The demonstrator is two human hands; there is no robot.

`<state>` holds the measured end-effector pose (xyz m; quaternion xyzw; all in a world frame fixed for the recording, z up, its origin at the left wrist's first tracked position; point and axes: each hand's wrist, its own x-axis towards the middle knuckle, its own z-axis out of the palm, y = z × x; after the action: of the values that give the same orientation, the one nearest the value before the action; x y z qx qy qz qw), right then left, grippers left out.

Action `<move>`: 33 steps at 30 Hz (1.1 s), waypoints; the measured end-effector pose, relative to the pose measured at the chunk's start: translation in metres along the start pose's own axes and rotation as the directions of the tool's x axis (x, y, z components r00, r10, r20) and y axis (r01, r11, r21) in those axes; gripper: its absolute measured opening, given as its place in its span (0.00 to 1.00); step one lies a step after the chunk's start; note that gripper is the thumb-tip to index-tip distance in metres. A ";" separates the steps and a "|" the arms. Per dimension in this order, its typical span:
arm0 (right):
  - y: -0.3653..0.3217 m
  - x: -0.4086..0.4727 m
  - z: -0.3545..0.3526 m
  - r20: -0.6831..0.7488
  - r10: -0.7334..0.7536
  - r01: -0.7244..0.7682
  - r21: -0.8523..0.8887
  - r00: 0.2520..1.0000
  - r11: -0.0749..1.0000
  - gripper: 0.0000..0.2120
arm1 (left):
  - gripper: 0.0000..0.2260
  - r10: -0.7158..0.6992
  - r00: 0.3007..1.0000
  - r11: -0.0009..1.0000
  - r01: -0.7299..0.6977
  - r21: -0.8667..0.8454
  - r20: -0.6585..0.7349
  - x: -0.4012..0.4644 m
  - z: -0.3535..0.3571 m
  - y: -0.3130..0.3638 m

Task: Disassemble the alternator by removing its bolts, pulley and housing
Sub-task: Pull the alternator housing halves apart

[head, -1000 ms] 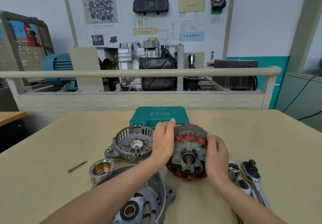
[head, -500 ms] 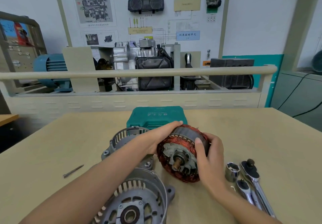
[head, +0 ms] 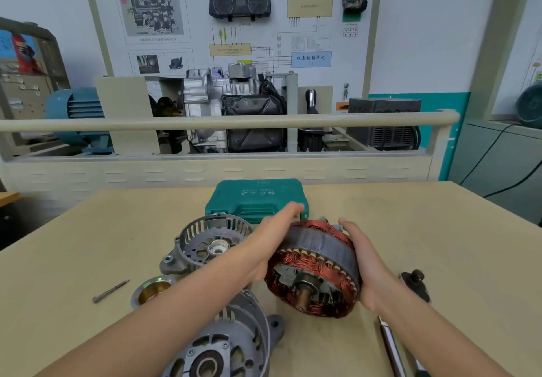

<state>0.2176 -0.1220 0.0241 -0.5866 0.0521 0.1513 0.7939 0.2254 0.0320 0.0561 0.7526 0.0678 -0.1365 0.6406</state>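
Bolt (head: 111, 291) at lower left of the frame, lying loose on the tan table (head: 440, 244), well apart from everything else. Just right of it, pulley (head: 152, 290), brass-toned inside, flat on the table and partly hidden behind the left forearm. Above the pulley, left of centre, slotted housing half (head: 205, 244), open side up, bearing seat showing. At bottom centre, second housing half (head: 231, 344), face up, cut off by the lower edge. Behind both, mid-frame, closed green tool case (head: 258, 197) on the far part of the table.

Left hand (head: 272, 239) reaching across from lower left, fingers stretched over the upper left rim of the stator and rotor assembly (head: 316, 268), pressing against its dark steel band. Assembly at centre, tilted with the shaft end toward the camera, copper windings ringing both faces; possibly lifted off the table, though the underside cannot be made out. Right hand (head: 363, 262) on the opposite side, fingers wrapped along the right rim, thumb on the near edge, clamping the assembly between both palms.

Right of that wrist, black-knobbed ratchet head (head: 416, 284) on the table, mostly covered by the right forearm. Below it, chrome handle (head: 391, 347) running toward the bottom edge.
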 end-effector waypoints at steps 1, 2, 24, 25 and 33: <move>0.003 0.002 0.000 -0.013 -0.043 0.042 -0.017 0.999 0.999 0.23 | 0.27 -0.077 0.997 0.996 0.078 -0.037 0.025 -0.002 -0.001 0.005; 0.006 0.002 0.001 -0.033 -0.085 0.084 -0.035 0.996 0.996 0.21 | 0.27 -0.136 0.990 0.989 0.138 -0.060 0.042 -0.004 -0.003 0.008; 0.009 0.013 0.006 -0.009 -0.877 0.787 -0.438 0.480 0.435 0.12 | 0.18 0.489 0.860 0.831 -0.510 -0.223 -0.143 0.008 0.010 -0.019; 0.015 0.016 0.006 -0.005 -0.857 0.764 -0.450 0.515 0.462 0.10 | 0.18 0.462 0.876 0.858 -0.481 -0.182 -0.140 0.009 0.011 -0.023; 0.016 0.025 0.022 0.039 -0.803 0.716 -0.480 0.594 0.506 0.11 | 0.24 0.369 0.910 0.924 -0.381 -0.029 -0.188 0.012 -0.004 -0.028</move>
<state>0.2347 -0.0925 0.0100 -0.7259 -0.1731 -0.2626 0.6117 0.2291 0.0399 0.0267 0.7394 -0.0161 0.0596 0.6704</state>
